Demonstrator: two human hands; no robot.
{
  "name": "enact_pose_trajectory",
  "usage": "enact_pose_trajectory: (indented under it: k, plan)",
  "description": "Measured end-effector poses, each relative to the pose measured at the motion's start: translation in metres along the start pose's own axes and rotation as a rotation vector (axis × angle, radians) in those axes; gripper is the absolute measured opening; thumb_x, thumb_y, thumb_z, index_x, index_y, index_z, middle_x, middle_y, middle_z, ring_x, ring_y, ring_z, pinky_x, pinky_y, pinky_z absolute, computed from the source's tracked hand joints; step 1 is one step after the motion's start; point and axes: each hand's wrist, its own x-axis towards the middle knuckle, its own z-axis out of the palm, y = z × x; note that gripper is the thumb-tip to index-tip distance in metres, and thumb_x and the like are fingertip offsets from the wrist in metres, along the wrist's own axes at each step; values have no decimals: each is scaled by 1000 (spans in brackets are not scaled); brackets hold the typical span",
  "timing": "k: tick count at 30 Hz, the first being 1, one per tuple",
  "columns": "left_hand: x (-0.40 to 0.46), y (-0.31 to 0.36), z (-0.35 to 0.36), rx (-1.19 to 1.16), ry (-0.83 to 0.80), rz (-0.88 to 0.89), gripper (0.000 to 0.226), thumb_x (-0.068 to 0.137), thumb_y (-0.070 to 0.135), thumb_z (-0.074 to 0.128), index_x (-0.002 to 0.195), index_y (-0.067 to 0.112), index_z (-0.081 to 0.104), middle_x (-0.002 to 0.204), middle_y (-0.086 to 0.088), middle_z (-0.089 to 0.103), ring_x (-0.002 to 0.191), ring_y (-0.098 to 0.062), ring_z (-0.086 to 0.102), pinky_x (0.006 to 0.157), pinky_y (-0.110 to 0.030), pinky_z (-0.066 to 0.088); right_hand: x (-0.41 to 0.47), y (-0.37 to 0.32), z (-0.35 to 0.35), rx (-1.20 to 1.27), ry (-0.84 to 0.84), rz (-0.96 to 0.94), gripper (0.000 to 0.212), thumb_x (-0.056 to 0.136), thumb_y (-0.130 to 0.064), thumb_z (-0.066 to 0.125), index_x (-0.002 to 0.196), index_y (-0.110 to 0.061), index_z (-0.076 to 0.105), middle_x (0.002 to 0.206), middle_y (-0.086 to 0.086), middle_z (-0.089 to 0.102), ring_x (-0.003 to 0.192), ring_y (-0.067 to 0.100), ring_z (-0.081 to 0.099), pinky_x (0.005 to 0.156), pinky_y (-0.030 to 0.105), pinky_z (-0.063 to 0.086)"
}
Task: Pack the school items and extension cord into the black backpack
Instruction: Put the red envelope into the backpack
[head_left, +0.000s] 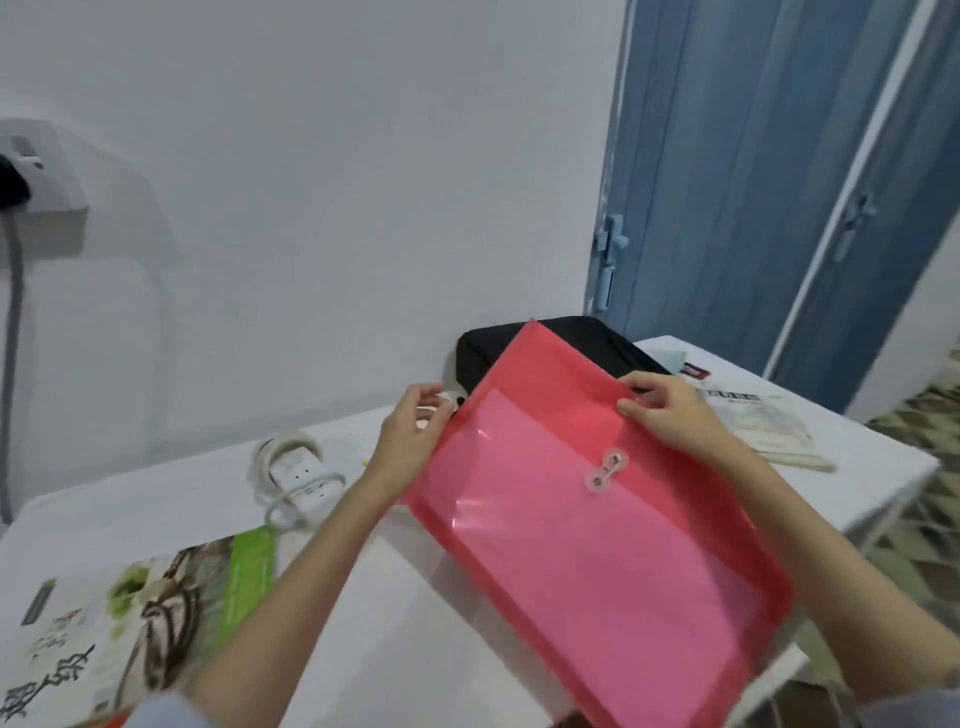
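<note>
Black backpack (582, 338) sits at the far edge of the worktop (363, 597) against the wall, mostly hidden behind the red envelope folder (587, 519); can't tell if its opening is unzipped or which way it faces.

Folder is held up tilted over the worktop, top corner overlapping the backpack. Left hand (410, 441) fingers curled on the folder's left edge, pinching it. Right hand (670, 415) fingers pinched on the flap edge near the top right. Both hands hold the folder, nothing else.

Risks, judged:
- Folder looks wide next to the backpack top; it could snag on the opening or buckle if pushed in at this tilt.
- Thin slick plastic held only at the upper edges could flex or slip from the pinch.
- String clasp (605, 470) looks wound, but can't confirm; if loose, contents might slide out when tipped.
- Folder's lower end swings near the front of the worktop and could catch on it.
- Backpack is soft and could shift against the wall with no free hand to steady it.

Counts:
- backpack: 1
- red folder: 1
- white extension cord (298, 475), coiled, left of the hands on the worktop: 1
- magazine-type book (130, 623) at near left: 1
- printed booklets (763, 431) at right: looks like a stack, count unclear
- small red item (695, 370) behind the right hand: 1, unidentifiable
</note>
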Motion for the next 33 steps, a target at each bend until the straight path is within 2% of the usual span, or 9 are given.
enact_pose_trajectory:
  k: [6,10,13,17,22,24,26,29,33]
  plan:
    - [-1,-12,64,98,-110,35,27,88,-2,51,111,13,53,99,6,60,89,-5,54,74,-9,38,5,101,-65,67,319,229,24,85,-5,60,102,-20,66,77,-1,64,63,2,58,64,14,43]
    - [-1,-12,106,247,-270,122,51,71,39,70,118,21,58,118,11,54,110,-1,46,89,0,27,9,163,-98,131,514,364,26,85,-9,60,109,-16,67,97,15,67,84,23,59,79,34,47]
    - [8,-11,136,469,-391,234,69,60,65,61,121,33,57,131,21,40,129,1,27,105,-19,20,18,196,-122,181,690,456,29,87,-11,58,116,-8,63,96,10,61,89,25,56,90,39,45]
    - [14,-12,166,658,-456,251,30,80,40,68,106,25,64,128,13,52,125,-4,36,106,-33,29,38,238,-150,335,827,583,33,86,-14,57,118,-8,62,97,2,57,86,18,53,82,32,44]
    - [24,-4,182,379,-119,173,11,87,11,61,88,17,51,79,7,57,74,1,53,72,-14,42,56,284,-172,492,827,678,35,87,-8,57,122,-6,59,98,5,55,69,12,51,81,29,44]
    - [33,-3,188,383,50,271,21,87,-2,47,81,18,45,77,5,51,70,-2,51,68,-17,41,59,298,-173,507,787,693,34,87,-7,57,121,-5,59,89,4,58,62,9,46,80,29,42]
    - [39,-5,203,660,125,431,22,73,-4,42,73,15,52,90,-1,52,78,-16,54,71,-30,42,61,306,-172,495,732,697,32,87,-8,57,119,-5,61,82,3,58,67,16,51,81,31,43]
    - [37,-12,225,1169,130,487,16,71,24,54,78,14,65,121,-10,52,107,-30,46,80,-42,32,65,313,-168,469,652,671,29,87,-6,57,116,-4,62,95,8,59,86,20,53,80,31,42]
    - [32,-15,238,1412,-33,407,74,56,69,69,92,5,65,140,-17,42,124,-37,38,91,-54,30,71,314,-163,465,557,625,25,87,-6,56,110,-6,65,97,11,62,85,22,54,78,31,44]
